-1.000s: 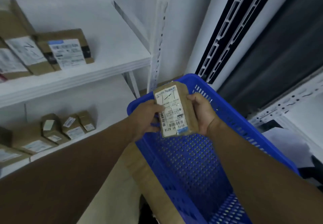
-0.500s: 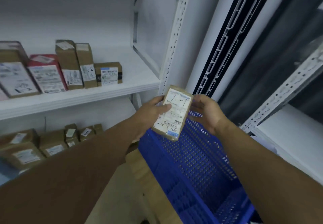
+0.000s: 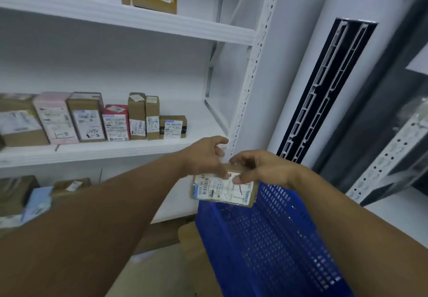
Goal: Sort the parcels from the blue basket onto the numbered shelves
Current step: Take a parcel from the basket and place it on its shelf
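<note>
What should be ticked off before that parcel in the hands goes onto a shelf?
1. Grip on the parcel: right hand pinches it, left hand touches the label with its thumb: ok.
2. Label's shelf number: faces the camera, too blurred to read: cannot tell.
3. Room on the middle shelf: bare right of the row of boxes: ok.
4. Way to that shelf: nothing between: ok.
5. Blue basket emptied: partly hidden by arms: cannot tell.
</note>
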